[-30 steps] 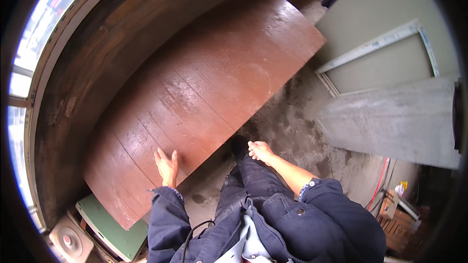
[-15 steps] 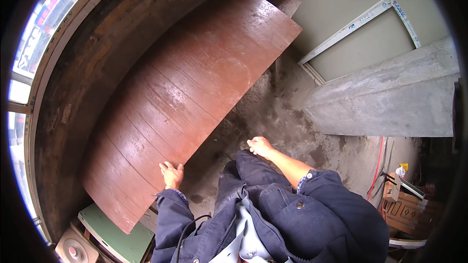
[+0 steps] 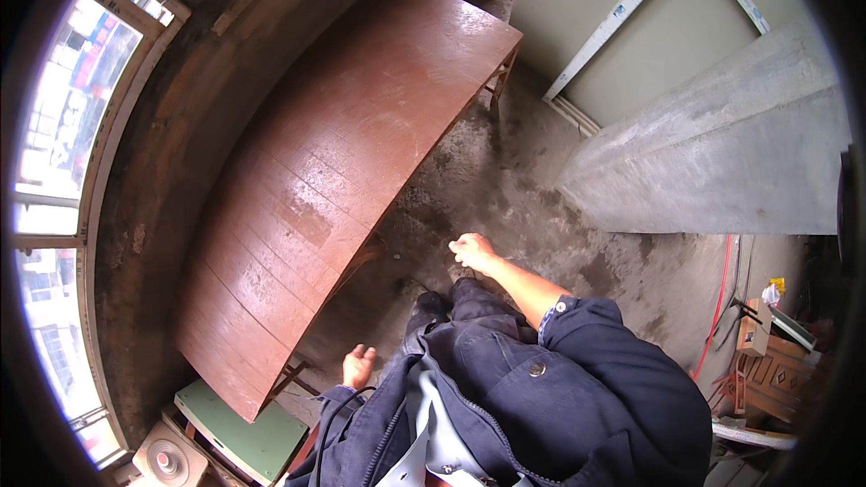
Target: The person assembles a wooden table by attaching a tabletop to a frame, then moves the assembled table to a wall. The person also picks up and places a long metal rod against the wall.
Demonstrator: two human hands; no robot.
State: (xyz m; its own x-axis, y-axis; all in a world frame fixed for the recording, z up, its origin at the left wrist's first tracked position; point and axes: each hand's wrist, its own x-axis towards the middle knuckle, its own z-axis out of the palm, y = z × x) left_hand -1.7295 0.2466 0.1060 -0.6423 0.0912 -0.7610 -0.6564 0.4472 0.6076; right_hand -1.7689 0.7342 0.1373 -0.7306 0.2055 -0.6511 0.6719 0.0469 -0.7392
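A long reddish-brown wooden board (image 3: 361, 126) lies as a tabletop on wooden legs, running from the near left to the far middle, its surface wet-looking and grooved. Off its near right edge, my left hand (image 3: 358, 365) hangs apart from the board, fingers loosely spread and nothing in them. My right hand (image 3: 471, 251) is held out over the concrete floor in front of my legs, its fingers curled in; I see nothing sticking out of it. Neither hand touches the board.
A green-topped low table (image 3: 242, 428) and a beige box-like appliance (image 3: 167, 460) stand at the near left. To the right rises a grey concrete block (image 3: 704, 153), with a white frame (image 3: 622, 18) against the wall behind. A red hose (image 3: 719, 307) and a cardboard box (image 3: 754, 329) lie further right.
My left hand has come off the board's near edge and dropped back toward my body. My view has shifted, showing more window and the table's legs. My right hand stays curled.
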